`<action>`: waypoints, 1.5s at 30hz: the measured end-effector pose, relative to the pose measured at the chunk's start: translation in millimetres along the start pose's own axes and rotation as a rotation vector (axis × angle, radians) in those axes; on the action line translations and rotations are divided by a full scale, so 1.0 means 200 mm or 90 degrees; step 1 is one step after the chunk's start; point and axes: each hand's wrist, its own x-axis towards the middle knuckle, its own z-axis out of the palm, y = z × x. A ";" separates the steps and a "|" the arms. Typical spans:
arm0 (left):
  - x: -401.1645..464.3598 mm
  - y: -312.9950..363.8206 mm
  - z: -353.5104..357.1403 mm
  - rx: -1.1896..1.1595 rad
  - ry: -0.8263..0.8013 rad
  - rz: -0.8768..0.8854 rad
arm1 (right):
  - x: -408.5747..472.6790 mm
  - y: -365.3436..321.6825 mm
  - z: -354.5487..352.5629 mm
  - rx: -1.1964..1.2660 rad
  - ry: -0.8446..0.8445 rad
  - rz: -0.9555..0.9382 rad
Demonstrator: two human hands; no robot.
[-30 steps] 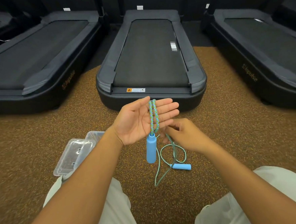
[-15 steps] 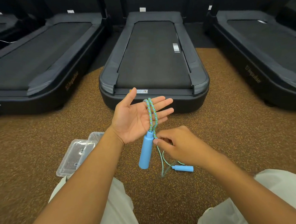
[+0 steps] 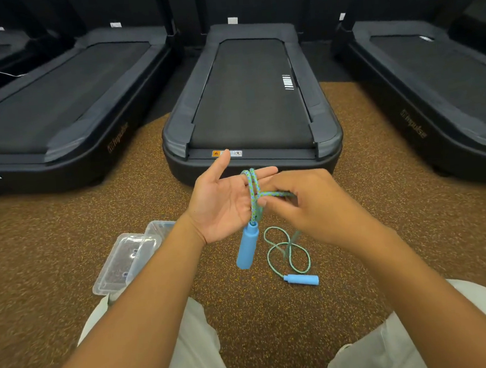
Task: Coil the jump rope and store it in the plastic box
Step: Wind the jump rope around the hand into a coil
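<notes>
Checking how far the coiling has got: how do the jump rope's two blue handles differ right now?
The near handle hangs in the air below the open left hand, almost upright; the far handle lies flat on the carpet. Rope from the near handle loops over the left fingers; rope at the far handle lies loose on the carpet. Both are blue cylinders.

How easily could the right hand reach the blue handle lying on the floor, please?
Probably yes, but not freely. The handle lies in the open just below the right hand, with nothing over it. That hand is pinching the rope, so it would need to let go first.
</notes>
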 end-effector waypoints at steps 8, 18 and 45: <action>0.03 -0.09 0.05 0.022 -0.081 -0.076 | 0.02 0.08 -0.03 0.004 -0.005 0.027; 0.06 -0.11 0.05 0.044 -0.054 -0.093 | 0.03 0.16 -0.03 -0.008 0.030 0.070; 0.01 -0.13 0.13 0.140 0.021 -0.077 | 0.01 0.29 0.06 0.456 0.093 0.235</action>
